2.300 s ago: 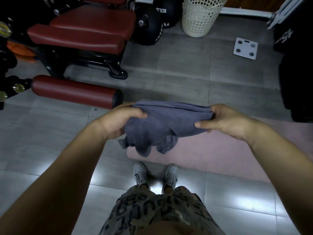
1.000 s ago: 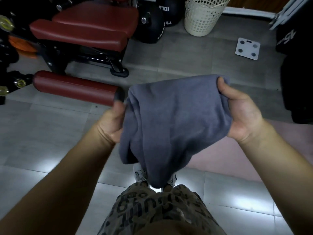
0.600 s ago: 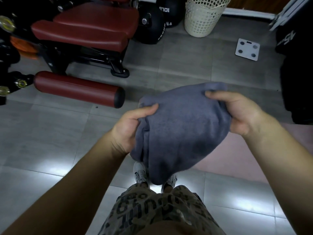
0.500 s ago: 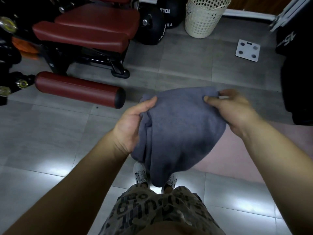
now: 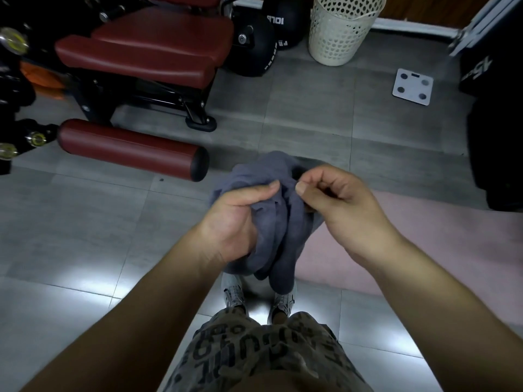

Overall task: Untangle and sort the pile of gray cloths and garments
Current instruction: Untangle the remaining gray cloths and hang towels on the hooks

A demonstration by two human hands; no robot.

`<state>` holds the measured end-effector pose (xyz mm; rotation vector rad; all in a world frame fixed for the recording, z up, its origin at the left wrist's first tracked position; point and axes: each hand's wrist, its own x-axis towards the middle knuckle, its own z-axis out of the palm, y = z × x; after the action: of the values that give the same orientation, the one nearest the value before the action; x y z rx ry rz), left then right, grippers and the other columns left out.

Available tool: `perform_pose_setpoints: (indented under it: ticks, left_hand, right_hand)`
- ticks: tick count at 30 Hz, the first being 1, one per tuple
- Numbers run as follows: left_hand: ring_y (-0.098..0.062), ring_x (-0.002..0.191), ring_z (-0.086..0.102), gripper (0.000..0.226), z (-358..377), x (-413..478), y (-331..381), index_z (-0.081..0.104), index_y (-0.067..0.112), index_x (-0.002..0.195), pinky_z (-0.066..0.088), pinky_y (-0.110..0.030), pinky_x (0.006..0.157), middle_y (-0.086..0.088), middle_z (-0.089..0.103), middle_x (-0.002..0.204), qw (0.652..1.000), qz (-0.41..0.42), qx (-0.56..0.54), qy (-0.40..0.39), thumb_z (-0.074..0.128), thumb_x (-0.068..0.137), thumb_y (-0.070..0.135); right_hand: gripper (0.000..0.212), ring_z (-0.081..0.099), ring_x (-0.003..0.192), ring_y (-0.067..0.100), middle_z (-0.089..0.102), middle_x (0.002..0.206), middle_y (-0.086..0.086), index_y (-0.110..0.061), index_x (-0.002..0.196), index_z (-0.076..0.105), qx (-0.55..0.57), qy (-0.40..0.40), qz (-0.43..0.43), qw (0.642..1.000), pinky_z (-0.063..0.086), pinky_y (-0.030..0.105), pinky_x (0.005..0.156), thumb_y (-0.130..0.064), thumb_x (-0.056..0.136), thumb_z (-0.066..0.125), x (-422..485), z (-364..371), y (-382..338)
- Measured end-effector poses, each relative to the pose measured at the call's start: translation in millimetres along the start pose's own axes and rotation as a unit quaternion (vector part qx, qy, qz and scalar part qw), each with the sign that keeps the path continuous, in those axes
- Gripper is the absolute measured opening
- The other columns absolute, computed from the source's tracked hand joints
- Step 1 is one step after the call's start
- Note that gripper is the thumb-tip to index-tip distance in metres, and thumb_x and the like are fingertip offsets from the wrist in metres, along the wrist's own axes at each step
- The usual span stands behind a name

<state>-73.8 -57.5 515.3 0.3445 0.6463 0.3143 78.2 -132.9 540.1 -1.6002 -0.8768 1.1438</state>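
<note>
Floor: gray stone-look tiled floor (image 5: 308, 108), glossy, with white light glare near the feet; a pale pink flat mat (image 5: 424, 236) lies on it to the right.

Room, far side: dark red padded exercise bench on a black frame (image 5: 147, 52) at upper left; a dark red cylindrical roller pad (image 5: 127, 149) juts out low in front of it; black round medicine ball with white lettering (image 5: 254, 49) just beside the bench; cream perforated plastic basket (image 5: 339, 32) standing upright next to the ball; white square bathroom scale (image 5: 412, 86) flat on the tiles, well apart from the basket.

Person standing; gray patterned shorts (image 5: 263, 352) and pale lace-up sneakers (image 5: 233, 295) at bottom centre.

Gray soft bunched cloth (image 5: 280, 222): held in the air above the sneakers, between both grips; left grip (image 5: 235, 219) closed around its left side, thumb laid across the top folds, fingers hidden under the fabric; right grip (image 5: 342, 205) pinches an upper fold between thumb and forefinger, other fingers curled; the two thumbs nearly meet; the cloth's bulk hangs down in loose vertical folds below both grips, a rounded hump rising above them.
</note>
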Motion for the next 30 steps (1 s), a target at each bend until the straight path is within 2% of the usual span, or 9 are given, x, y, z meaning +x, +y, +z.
perform_pose_setpoints:
  ticks: [5, 8, 10, 13, 16, 20, 24, 27, 30]
  left_hand:
    - [-0.034, 0.131, 0.054, 0.049, -0.9, -1.0, 6.6, 0.058, -0.012, 0.122, 0.034, -0.040, 0.118, -0.026, 0.060, 0.126, 0.997, -0.026, -0.017, 0.068, 0.054, 0.082, 0.015]
    - [-0.030, 0.138, 0.047, 0.037, 0.2, -1.7, 9.3, 0.056, -0.002, 0.121, 0.030, -0.038, 0.120, -0.018, 0.053, 0.126, 0.994, 0.002, -0.053, 0.095, 0.044, 0.098, 0.025]
    - [-0.032, 0.131, 0.054, 0.043, -0.3, -1.1, 11.5, 0.060, -0.002, 0.118, 0.037, -0.040, 0.116, -0.019, 0.060, 0.124, 0.994, 0.012, -0.031, 0.104, 0.044, 0.103, 0.035]
    - [-0.029, 0.114, 0.067, 0.050, 4.5, 1.0, 9.6, 0.066, -0.004, 0.116, 0.046, -0.038, 0.106, -0.022, 0.069, 0.117, 0.994, 0.007, 0.013, 0.112, 0.050, 0.101, 0.041]
    - [-0.032, 0.126, 0.059, 0.056, 12.8, 5.7, -2.7, 0.053, -0.008, 0.135, 0.039, -0.043, 0.115, -0.026, 0.061, 0.133, 0.995, -0.001, 0.044, 0.093, 0.057, 0.099, 0.035]
    - [-0.036, 0.118, 0.065, 0.058, 9.1, 12.4, -8.7, 0.059, -0.006, 0.128, 0.043, -0.048, 0.111, -0.028, 0.065, 0.124, 0.987, 0.027, 0.077, 0.141, 0.072, 0.090, 0.036]
    - [-0.031, 0.112, 0.069, 0.047, 0.4, 11.6, -2.1, 0.065, -0.002, 0.121, 0.049, -0.042, 0.105, -0.024, 0.069, 0.118, 0.979, 0.003, 0.120, 0.166, 0.058, 0.098, 0.038]
    - [-0.029, 0.104, 0.072, 0.040, -4.9, 6.7, 8.9, 0.070, 0.002, 0.111, 0.055, -0.038, 0.088, -0.021, 0.072, 0.110, 0.983, -0.019, 0.120, 0.135, 0.057, 0.094, 0.036]
    - [-0.027, 0.090, 0.074, 0.039, -12.8, 6.7, 15.6, 0.075, 0.004, 0.096, 0.057, -0.034, 0.077, -0.019, 0.074, 0.099, 0.985, -0.019, 0.111, 0.130, 0.053, 0.096, 0.037]
  right_hand:
    - [0.024, 0.057, 0.056, 0.006, 0.061, 0.061, -0.003, -0.007, 0.077, 0.059, 0.087, -0.002, 0.059, 0.994, 0.047, 0.017, 0.055, 0.003, 0.098, 0.053, 0.5, -3.5, -4.6]
    - [0.022, 0.057, 0.051, 0.007, 0.061, 0.059, -0.002, -0.007, 0.080, 0.059, 0.077, 0.020, 0.082, 0.993, 0.047, 0.018, 0.051, 0.004, 0.098, 0.052, 0.4, -3.4, -5.7]
    - [0.022, 0.055, 0.050, 0.012, 0.060, 0.062, -0.001, -0.012, 0.084, 0.059, 0.069, 0.052, 0.082, 0.993, 0.049, 0.022, 0.051, 0.002, 0.099, 0.052, 0.8, -3.9, -3.8]
    - [0.010, 0.057, 0.058, 0.013, 0.059, 0.071, 0.004, -0.016, 0.088, 0.061, 0.056, 0.048, 0.036, 0.997, 0.052, 0.026, 0.058, -0.020, 0.095, 0.067, -0.8, -2.7, -2.3]
    - [0.032, 0.057, 0.068, 0.011, 0.062, 0.076, 0.001, -0.021, 0.087, 0.064, -0.049, 0.006, 0.007, 0.999, 0.049, 0.025, 0.065, -0.044, 0.073, 0.082, -1.9, 4.5, 4.7]
    - [0.012, 0.060, 0.068, 0.007, 0.068, 0.074, -0.003, -0.021, 0.079, 0.067, -0.122, 0.030, -0.009, 0.992, 0.051, 0.027, 0.069, -0.019, 0.084, 0.078, 3.4, 4.6, 8.5]
    - [0.018, 0.062, 0.068, 0.013, 0.065, 0.072, 0.005, -0.011, 0.077, 0.064, -0.012, 0.036, 0.060, 0.997, 0.055, 0.028, 0.063, -0.004, 0.093, 0.066, 6.0, -5.2, 2.7]
    - [0.024, 0.058, 0.066, 0.019, 0.057, 0.073, 0.011, -0.013, 0.074, 0.058, 0.128, 0.049, 0.136, 0.981, 0.054, 0.031, 0.058, -0.003, 0.096, 0.060, 8.4, -10.0, 0.6]
    - [0.026, 0.055, 0.052, 0.017, 0.058, 0.063, 0.007, -0.013, 0.075, 0.056, 0.166, 0.041, 0.184, 0.968, 0.047, 0.024, 0.045, -0.004, 0.099, 0.055, 9.5, -14.5, -1.3]
